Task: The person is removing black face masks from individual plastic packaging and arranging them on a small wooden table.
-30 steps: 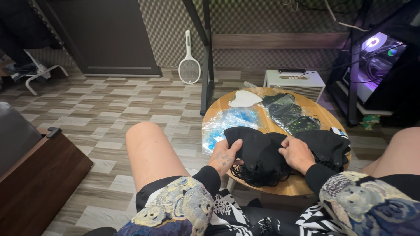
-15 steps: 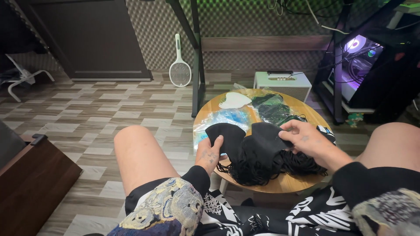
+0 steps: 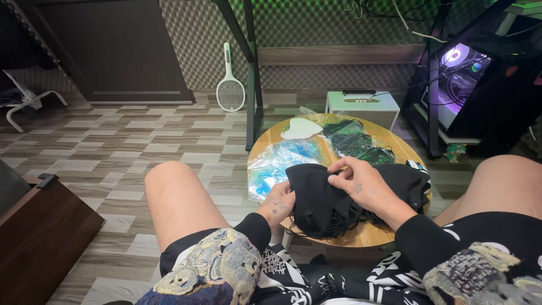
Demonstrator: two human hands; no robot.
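Both hands, left hand (image 3: 278,202) and right hand (image 3: 361,183), pinch a soft black fabric mask (image 3: 316,189).

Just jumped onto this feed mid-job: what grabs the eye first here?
Both hands at the round wooden table between the person's knees: the right hand pinches the top edge of a black fabric piece while the left hand grips its lower left side, over a heap of black cloth. Behind lie clear blue-tinted plastic bags, and a glowing purple computer case stands far right.
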